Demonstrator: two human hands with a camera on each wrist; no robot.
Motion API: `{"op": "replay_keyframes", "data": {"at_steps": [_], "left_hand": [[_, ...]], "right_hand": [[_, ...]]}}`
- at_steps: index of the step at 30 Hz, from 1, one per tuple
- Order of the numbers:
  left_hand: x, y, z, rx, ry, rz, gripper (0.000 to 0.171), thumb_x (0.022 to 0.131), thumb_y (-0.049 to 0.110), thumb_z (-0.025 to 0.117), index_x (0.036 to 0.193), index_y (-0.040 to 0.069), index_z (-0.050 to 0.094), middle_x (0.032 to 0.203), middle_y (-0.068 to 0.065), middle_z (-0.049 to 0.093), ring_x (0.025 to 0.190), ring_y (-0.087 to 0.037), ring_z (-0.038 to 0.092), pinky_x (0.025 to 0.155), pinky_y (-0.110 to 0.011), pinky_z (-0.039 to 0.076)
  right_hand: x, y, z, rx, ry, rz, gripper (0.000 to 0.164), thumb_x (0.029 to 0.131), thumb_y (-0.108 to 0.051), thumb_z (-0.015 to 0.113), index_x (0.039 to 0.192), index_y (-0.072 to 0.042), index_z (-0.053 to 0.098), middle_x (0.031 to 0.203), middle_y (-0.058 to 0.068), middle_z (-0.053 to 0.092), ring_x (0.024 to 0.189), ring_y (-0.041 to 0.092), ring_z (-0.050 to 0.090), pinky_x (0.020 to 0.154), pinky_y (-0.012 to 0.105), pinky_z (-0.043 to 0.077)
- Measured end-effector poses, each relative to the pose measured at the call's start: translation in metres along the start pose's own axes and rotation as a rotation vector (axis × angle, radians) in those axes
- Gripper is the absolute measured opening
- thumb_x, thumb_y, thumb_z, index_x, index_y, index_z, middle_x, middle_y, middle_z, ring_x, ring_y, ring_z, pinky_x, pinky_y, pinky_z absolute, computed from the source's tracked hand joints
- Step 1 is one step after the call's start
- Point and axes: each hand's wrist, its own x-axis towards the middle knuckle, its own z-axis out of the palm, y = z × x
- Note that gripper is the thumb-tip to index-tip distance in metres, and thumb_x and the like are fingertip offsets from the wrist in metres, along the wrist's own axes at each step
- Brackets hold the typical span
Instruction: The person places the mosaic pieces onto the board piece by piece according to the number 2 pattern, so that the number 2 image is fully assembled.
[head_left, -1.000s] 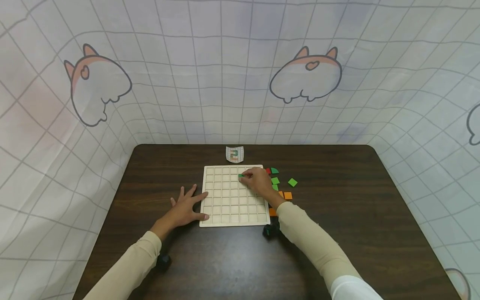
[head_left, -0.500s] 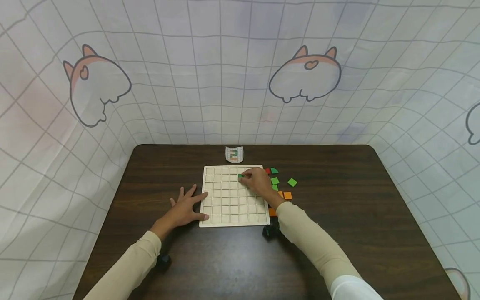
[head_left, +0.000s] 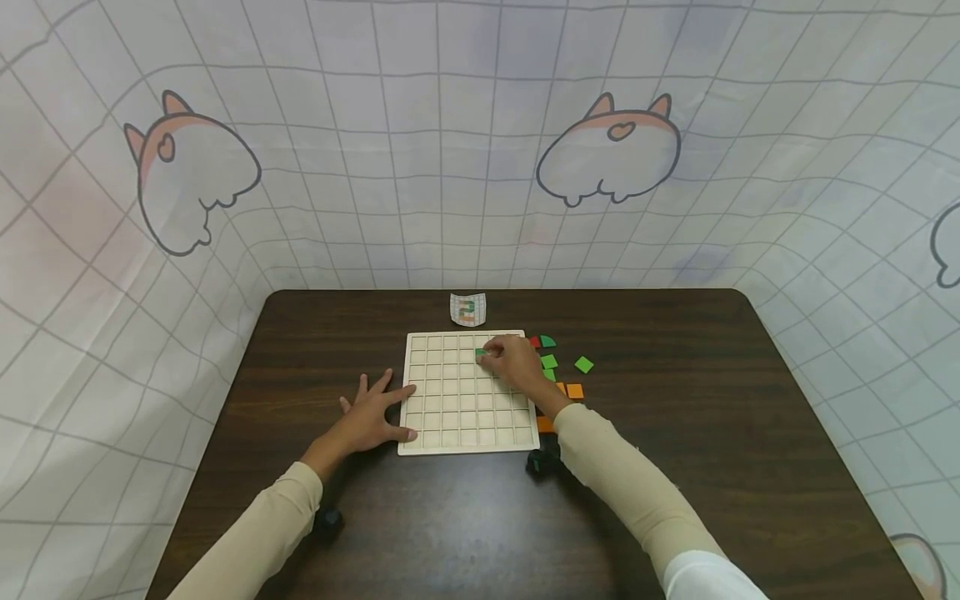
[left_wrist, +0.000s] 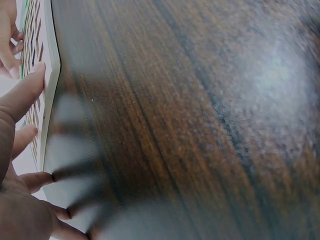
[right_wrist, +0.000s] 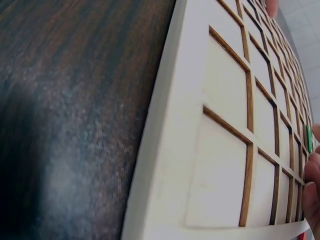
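Observation:
A pale wooden grid board (head_left: 450, 406) lies on the dark table. My left hand (head_left: 366, 421) spreads its fingers at the board's left side, the thumb and index fingertips resting on the rim and the other fingers on the table. Over the upper right part of the board, my right hand (head_left: 516, 365) pinches a small green tile (head_left: 480, 353) at a grid cell. The right wrist view shows the green tile (right_wrist: 308, 138) at the fingertips, low against the grid; whether it sits fully in the cell I cannot tell.
Light green tiles (head_left: 584, 364), orange tiles (head_left: 575, 391), a dark green quarter-round piece (head_left: 548, 341) and a red piece (head_left: 535, 342) lie right of the board, some partly hidden by my right arm. Behind the board lies a small paper card (head_left: 468, 309) with a coloured grid pattern.
Slightly more of the green tile's face shows beside my right fingertips. Both hands stay in nearly the same places.

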Motion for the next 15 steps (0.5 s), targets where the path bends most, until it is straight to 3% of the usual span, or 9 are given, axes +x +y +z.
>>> {"op": "replay_keyframes", "data": {"at_steps": [8,15], "left_hand": [[0.001,0.0,0.001,0.007,0.007,-0.004,0.087,0.08,0.04,0.085,0.154,0.02,0.044,0.167,-0.024,0.01,0.146,-0.062,-0.009,0.098,-0.089,-0.004],[0.001,-0.002,0.001,0.012,0.007,-0.015,0.088,0.08,0.043,0.084,0.154,0.02,0.043,0.167,-0.024,0.01,0.146,-0.062,-0.008,0.099,-0.088,-0.004]], "right_hand": [[-0.006,0.005,-0.013,0.064,-0.016,-0.049,0.024,0.096,-0.026,0.07,0.111,-0.008,0.075,0.092,0.007,0.073,0.08,0.019,0.066,0.068,0.032,0.052],[-0.016,0.023,-0.033,0.11,-0.05,-0.019,0.026,0.097,-0.028,0.068,0.114,-0.008,0.073,0.093,0.006,0.07,0.076,0.017,0.06,0.063,0.03,0.048]]}}
